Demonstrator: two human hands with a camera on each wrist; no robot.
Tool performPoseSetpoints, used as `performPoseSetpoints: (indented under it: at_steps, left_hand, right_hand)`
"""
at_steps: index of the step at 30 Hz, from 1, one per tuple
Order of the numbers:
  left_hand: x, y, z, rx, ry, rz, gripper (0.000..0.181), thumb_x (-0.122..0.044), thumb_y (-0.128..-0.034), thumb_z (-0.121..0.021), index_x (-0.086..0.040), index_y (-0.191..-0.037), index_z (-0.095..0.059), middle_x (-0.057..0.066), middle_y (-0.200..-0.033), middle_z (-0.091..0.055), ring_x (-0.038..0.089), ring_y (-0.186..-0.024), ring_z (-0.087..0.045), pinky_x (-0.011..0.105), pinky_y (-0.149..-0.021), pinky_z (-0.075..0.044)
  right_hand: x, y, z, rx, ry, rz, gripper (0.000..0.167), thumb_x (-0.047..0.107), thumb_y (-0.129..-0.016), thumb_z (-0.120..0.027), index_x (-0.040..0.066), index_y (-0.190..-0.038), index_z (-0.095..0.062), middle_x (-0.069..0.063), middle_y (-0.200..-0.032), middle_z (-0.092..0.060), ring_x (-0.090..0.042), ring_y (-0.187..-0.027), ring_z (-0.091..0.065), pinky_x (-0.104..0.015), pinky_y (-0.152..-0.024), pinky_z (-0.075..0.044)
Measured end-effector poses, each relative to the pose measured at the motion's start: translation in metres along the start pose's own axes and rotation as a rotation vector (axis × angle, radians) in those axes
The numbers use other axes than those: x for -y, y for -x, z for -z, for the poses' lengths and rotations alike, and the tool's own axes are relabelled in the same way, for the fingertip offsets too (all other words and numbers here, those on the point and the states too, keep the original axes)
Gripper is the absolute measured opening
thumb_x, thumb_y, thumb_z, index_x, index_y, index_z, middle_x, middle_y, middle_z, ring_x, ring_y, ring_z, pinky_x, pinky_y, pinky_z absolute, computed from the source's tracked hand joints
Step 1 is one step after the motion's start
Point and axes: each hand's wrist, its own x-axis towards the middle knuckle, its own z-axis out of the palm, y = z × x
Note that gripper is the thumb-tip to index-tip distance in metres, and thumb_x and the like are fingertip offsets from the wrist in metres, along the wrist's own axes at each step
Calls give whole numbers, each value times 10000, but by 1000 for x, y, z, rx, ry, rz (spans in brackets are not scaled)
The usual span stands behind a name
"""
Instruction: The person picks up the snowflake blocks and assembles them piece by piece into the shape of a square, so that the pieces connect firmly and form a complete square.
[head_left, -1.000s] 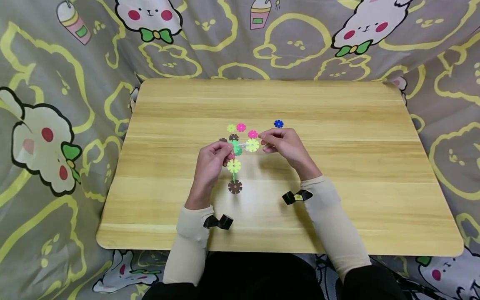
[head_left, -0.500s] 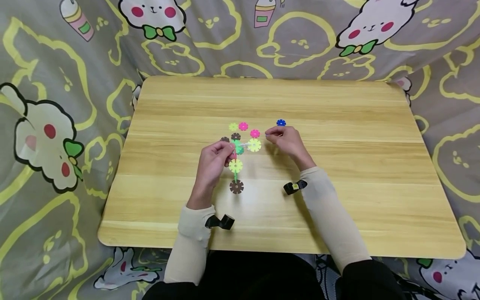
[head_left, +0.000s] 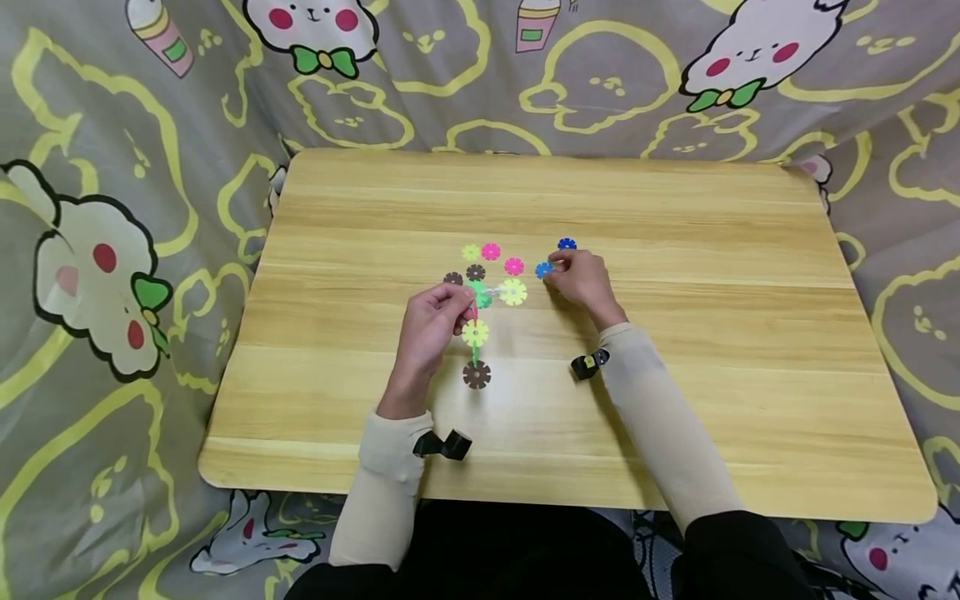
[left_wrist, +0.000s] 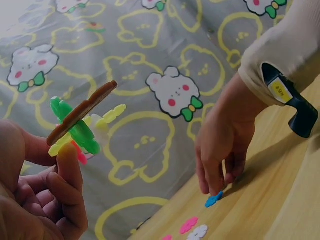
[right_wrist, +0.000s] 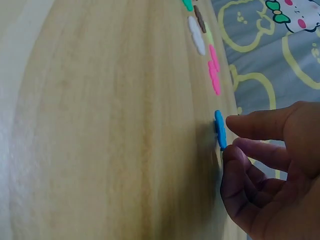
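In the head view the left hand pinches a seemingly half-joined build of notched discs over the desk, loose discs remaining; the left wrist view shows a yellow label (lettering unclear); in the right wrist view the right hand's grip is spread at an unjoined blue disc on the desk.

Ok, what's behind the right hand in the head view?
A dark blue flower disc pokes out past the right hand, its near edge covered. Anything else the hand blocks there can't be seen.
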Motion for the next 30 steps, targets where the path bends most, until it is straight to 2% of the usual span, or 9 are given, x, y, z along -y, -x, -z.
performPoseSetpoints:
  at_steps: [12, 21, 27, 30]
  left_hand:
    - [4, 0, -3, 17, -3, 14, 160, -107, -945, -608, 38, -890, -647, -15, -673, -605, 80, -584, -513, 175, -514, -426]
    - [5, -1, -3, 22, -5, 10, 144, -100, -944, -603, 28, -897, -650, -17, -675, -605, 75, -583, -513, 183, -510, -427]
    - [5, -1, -3, 20, 0, 9, 153, -99, -943, -606, 44, -914, -651, -18, -674, -607, 75, -585, -518, 168, -508, -425]
    - [4, -2, -3, 18, -2, 13, 153, -104, -944, -607, 40, -917, -652, -17, -675, -607, 78, -586, -519, 169, -511, -426]
  right_hand:
    - [-3, -5, -4, 5, 63, -8, 401, 257, -880, -704, 128, -1253, -636, -89, -1028, -639, -236, -935, -546, -362, -834, -467]
    - [-1, -4, -2, -15, 93, 14, 354, 242, -862, -727, 78, -1171, -668, -86, -968, -639, -222, -876, -552, -337, -780, -461]
    - [0, -2, -2, -12, 100, 17, 349, 228, -848, -745, 61, -1145, -669, -90, -1008, -635, -229, -919, -552, -360, -830, -484]
    - [1, -2, -3, -7, 101, 24, 341, 228, -843, -750, 68, -1131, -661, -81, -985, -622, -227, -900, -543, -349, -806, -474]
